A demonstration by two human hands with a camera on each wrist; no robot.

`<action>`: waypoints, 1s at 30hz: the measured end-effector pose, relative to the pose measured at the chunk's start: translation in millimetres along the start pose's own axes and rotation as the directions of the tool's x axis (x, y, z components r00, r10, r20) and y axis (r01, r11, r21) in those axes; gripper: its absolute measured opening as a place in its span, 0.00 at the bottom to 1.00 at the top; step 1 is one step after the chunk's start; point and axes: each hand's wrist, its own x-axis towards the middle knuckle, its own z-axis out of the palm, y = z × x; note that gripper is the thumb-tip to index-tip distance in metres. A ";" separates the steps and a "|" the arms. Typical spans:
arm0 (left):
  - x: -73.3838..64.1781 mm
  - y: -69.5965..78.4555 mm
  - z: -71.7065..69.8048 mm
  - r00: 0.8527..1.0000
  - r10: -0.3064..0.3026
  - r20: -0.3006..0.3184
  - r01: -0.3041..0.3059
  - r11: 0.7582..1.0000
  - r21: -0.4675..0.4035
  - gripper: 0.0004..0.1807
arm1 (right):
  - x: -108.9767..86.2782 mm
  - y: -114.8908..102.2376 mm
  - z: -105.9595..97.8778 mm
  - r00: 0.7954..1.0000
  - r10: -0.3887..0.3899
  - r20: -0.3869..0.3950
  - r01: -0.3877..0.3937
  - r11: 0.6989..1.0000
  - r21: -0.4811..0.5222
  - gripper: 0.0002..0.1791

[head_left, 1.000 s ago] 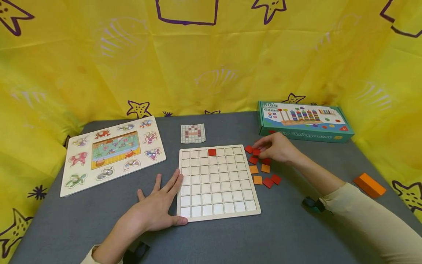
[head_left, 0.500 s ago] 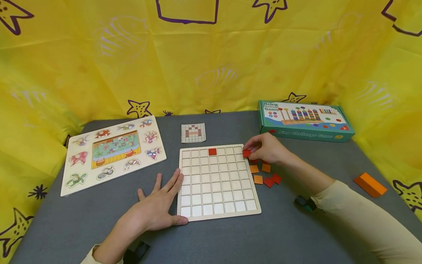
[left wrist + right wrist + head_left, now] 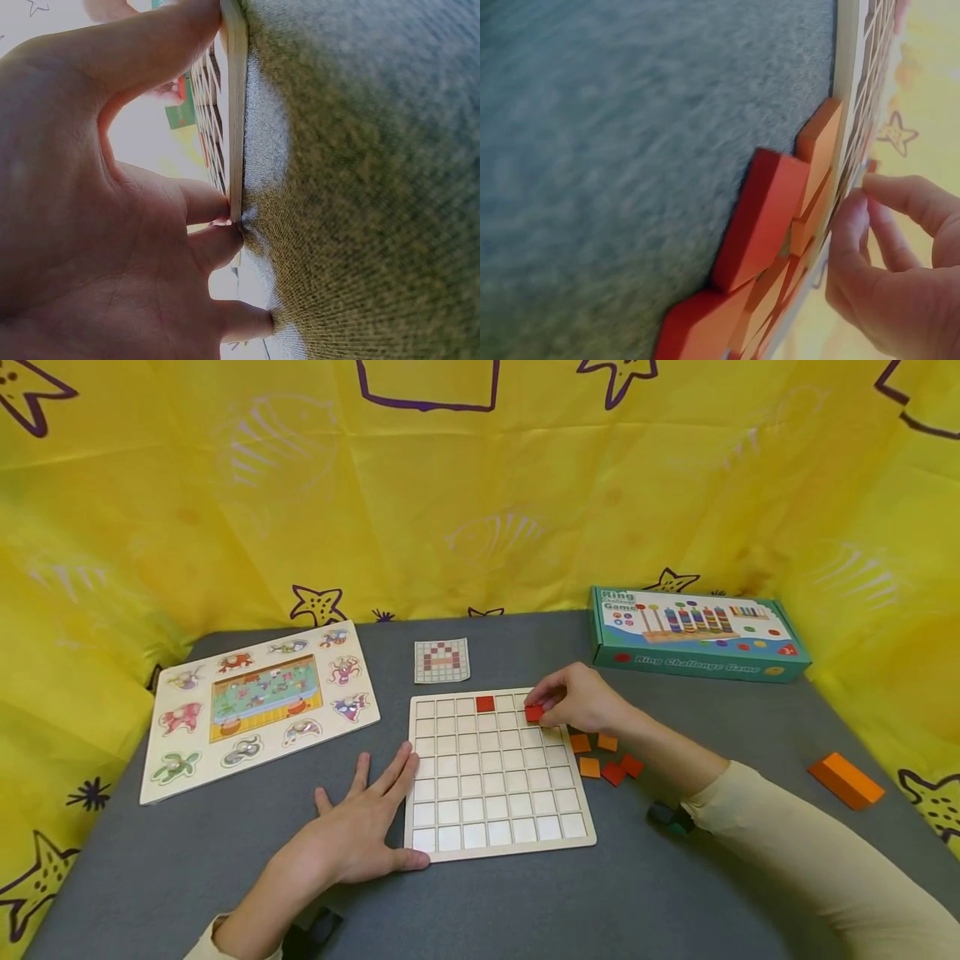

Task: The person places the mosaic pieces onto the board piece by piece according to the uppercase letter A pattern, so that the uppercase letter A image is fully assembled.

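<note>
One red tile (image 3: 534, 714) seems pinched in right grip (image 3: 581, 697).

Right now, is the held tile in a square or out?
Out: the right hand pinches the red tile above the board.

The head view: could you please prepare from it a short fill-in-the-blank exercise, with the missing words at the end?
1. The right hand pinches a ____ tile over the grid board.
2. Seen from the person, the picture puzzle lies to the ____ of the grid board.
3. The loose tiles on the table beside the grid board are red and ____.
4. The green box bears the words "Ring Challenge ____".

Missing words: red; left; orange; Game.
</note>
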 end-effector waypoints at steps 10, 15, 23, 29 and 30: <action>0.8 0.5 -1.0 1.000 -0.007 -0.001 0.007 1.000 0.006 0.71 | 6.2 -9.4 8.4 1.000 -0.006 0.006 0.006 1.000 -0.001 0.16; 1.3 -0.1 -0.5 1.000 -0.006 -0.006 0.006 1.000 0.007 0.71 | 9.6 -14.1 11.0 1.000 -0.022 0.020 0.022 0.999 -0.024 0.15; 1.1 -0.4 0.4 1.000 -0.006 -0.007 0.006 1.000 0.002 0.71 | 15.3 -18.2 16.2 0.999 -0.025 0.038 0.027 0.998 -0.055 0.15; 0.4 -0.2 0.5 1.000 -0.008 -0.010 0.008 1.000 0.001 0.71 | 18.2 -22.0 19.9 0.999 -0.008 0.031 0.011 0.997 -0.073 0.15; 0.0 -0.4 0.6 1.000 -0.008 -0.010 0.008 1.000 0.002 0.71 | 18.5 -23.0 20.5 0.999 -0.010 0.032 0.012 0.997 -0.077 0.15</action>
